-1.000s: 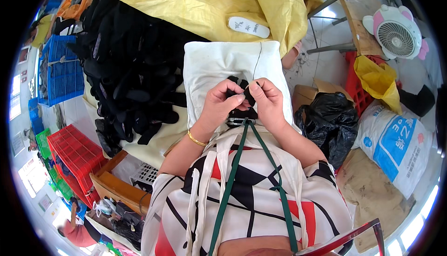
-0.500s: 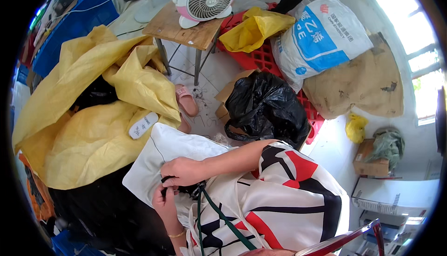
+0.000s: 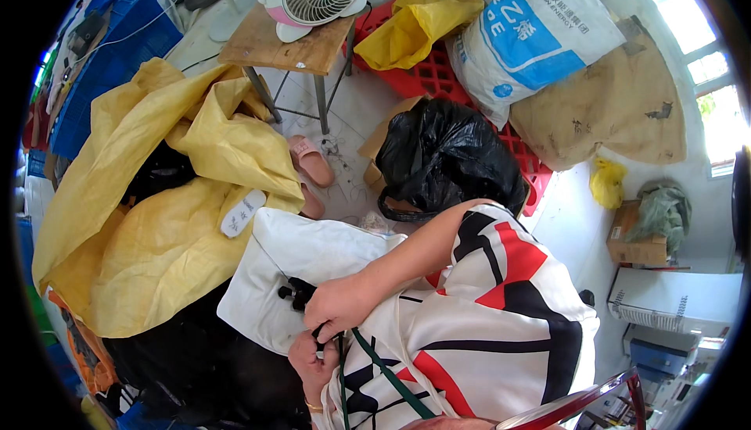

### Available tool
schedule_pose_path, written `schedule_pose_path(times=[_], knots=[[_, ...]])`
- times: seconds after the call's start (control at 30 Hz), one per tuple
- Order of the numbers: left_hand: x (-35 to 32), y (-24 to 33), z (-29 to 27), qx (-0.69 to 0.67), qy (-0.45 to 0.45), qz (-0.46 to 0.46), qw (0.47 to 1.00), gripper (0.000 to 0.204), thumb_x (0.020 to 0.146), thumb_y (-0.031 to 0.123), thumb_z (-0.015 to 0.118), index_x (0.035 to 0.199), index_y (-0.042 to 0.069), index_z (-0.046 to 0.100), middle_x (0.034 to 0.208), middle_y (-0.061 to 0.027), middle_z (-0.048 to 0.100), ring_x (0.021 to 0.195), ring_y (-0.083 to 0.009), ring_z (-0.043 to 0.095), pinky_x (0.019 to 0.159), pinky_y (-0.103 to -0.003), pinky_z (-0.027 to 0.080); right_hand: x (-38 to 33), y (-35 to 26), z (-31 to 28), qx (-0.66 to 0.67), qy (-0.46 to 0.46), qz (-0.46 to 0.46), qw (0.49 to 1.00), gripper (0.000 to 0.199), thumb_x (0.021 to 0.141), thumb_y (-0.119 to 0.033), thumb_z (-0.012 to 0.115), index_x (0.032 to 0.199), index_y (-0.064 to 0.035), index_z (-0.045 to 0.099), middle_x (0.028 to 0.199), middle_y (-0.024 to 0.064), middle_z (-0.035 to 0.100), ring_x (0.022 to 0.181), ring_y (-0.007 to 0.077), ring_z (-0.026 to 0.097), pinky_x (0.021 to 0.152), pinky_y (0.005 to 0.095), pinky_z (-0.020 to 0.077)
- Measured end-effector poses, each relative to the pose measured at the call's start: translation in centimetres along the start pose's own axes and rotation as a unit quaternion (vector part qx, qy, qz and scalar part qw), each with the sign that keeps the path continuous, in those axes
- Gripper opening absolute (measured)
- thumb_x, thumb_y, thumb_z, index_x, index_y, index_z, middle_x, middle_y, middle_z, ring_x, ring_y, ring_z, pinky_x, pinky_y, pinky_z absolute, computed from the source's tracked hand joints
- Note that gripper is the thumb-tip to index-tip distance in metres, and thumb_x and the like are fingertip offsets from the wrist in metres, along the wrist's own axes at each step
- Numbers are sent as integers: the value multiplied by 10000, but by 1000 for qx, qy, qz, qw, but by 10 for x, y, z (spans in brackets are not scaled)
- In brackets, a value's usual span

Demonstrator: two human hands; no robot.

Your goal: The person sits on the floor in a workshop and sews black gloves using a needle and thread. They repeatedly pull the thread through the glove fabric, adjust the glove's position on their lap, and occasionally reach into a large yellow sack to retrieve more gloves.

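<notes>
Black cloth (image 3: 297, 293), inside the edges of white cushion (image 3: 262, 297): likely light, soft; best held by its ends; your right hand (image 3: 338, 303) pinches it; left hand (image 3: 313, 358), cannot tell

Pale tiled floor (image 3: 567, 203) shows at 11 and 3 o'clock, strewn with dark threads near a wooden-topped stool (image 3: 274, 48) on metal legs at 11. Glaring daylight fills the window (image 3: 710, 72) at 2 o'clock; whitish wall (image 3: 710, 219) at 3; white boxy cabinet (image 3: 673, 299) toward 4.
</notes>
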State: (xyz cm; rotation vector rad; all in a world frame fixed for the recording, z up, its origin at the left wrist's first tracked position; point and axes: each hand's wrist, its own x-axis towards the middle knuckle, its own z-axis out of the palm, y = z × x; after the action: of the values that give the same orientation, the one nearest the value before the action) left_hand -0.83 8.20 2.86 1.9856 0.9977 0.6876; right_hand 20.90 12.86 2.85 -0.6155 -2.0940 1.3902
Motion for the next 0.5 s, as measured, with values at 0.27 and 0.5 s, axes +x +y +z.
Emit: schedule_pose_path(times=[0.27,0.5], knots=[[-2,0,10,-210,61,-239,946,144,904,51,612,1021,-28,642,789,-38,663,731,-84,604,674,-260,507,-1,9,-19,157,28,92,983,259,922,-200,674,822,23,589,768,150,603,732,276,611,666,383,480],[16,-7,4,-227,133,-267,927,148,924,51,645,1045,-33,655,896,-76,705,764,-136,652,705,-268,523,3,15,-10,21,170,77,982,143,943,-168,660,990,-33,673,852,103,661,777,222,651,724,347,518]])
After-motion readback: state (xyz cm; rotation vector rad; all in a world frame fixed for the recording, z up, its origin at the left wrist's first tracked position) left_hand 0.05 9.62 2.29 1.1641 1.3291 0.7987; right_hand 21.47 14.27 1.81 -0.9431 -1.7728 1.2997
